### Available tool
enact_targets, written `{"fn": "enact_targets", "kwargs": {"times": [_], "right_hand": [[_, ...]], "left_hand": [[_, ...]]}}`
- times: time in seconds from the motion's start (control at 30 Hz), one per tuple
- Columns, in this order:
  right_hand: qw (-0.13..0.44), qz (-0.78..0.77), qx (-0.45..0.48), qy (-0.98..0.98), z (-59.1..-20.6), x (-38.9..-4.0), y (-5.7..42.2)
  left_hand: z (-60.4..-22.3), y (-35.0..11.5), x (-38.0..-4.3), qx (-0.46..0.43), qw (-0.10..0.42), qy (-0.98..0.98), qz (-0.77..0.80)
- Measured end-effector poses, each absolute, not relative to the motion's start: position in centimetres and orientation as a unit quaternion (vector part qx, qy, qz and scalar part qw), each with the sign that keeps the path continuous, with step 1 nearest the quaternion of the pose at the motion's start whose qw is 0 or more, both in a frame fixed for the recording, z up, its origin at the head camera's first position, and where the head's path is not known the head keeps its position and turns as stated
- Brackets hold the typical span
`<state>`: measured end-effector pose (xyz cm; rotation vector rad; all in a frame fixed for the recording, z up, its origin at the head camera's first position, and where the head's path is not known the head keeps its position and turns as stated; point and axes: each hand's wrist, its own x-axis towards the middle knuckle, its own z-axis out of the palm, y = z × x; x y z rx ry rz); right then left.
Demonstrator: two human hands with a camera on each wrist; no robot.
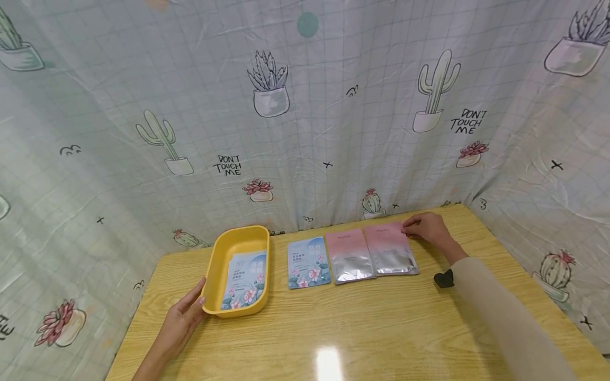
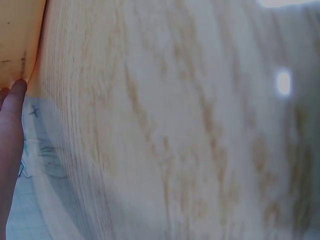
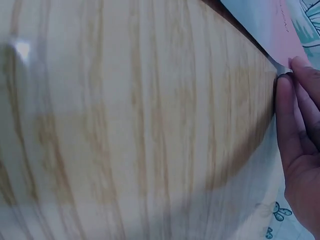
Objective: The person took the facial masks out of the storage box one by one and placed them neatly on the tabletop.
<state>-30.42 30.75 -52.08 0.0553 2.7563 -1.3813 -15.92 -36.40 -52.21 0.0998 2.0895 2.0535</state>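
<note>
Pink packet: the end one (image 1: pixel 392 251) lies farthest to the right of the yellow box, flat and shiny at its near end.
Right hand: yours (image 1: pixel 427 230) pinches that packet's far right corner.
Yellow box (image 1: pixel 265 272): it sits upright, with one blue-and-white packet (image 1: pixel 245 280) seen inside.
Left hand: yours (image 1: pixel 178 321) is not clenched; its straight fingers touch the box's left side.
Middle packet: another pink one (image 1: pixel 349 256) lies right of the box, beside the end one.
Flower packet: a blue one (image 1: pixel 307 263) lies just right of the box.
Tabletop (image 1: pixel 286 338): yellow wood under the box.
Cactus cloth (image 1: pixel 333 132): hangs behind the box.
</note>
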Motion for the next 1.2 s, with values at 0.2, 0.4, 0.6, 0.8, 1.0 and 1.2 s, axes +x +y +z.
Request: {"fn": "enact_targets", "kwargs": {"times": [0.2,0.4,0.6,0.8,1.0,1.2], "right_hand": [[-0.008,-0.365,-0.014,0.931,-51.8,-30.4,31.5],[-0.021,-0.378,-0.035,0.925,-51.2,-30.7,31.0],[-0.015,-0.4,-0.062,0.914,-50.2,-31.3,28.8],[-0.012,-0.393,-0.094,0.915,-49.2,-31.5,25.6],[0.016,-0.414,-0.126,0.902,-48.3,-31.7,22.0],[0.049,-0.432,-0.162,0.886,-47.6,-32.1,18.6]], "left_hand": [[-52.2,-36.4,-15.9,0.042,0.104,0.708,0.697],[-52.3,-36.5,-15.9,0.048,0.107,0.704,0.701],[-52.4,-36.7,-16.0,0.054,0.107,0.7,0.704],[-52.5,-36.7,-16.2,0.057,0.104,0.701,0.703],[-52.5,-36.8,-16.3,0.06,0.106,0.701,0.703],[-52.5,-36.9,-16.3,0.06,0.11,0.697,0.706]]}}
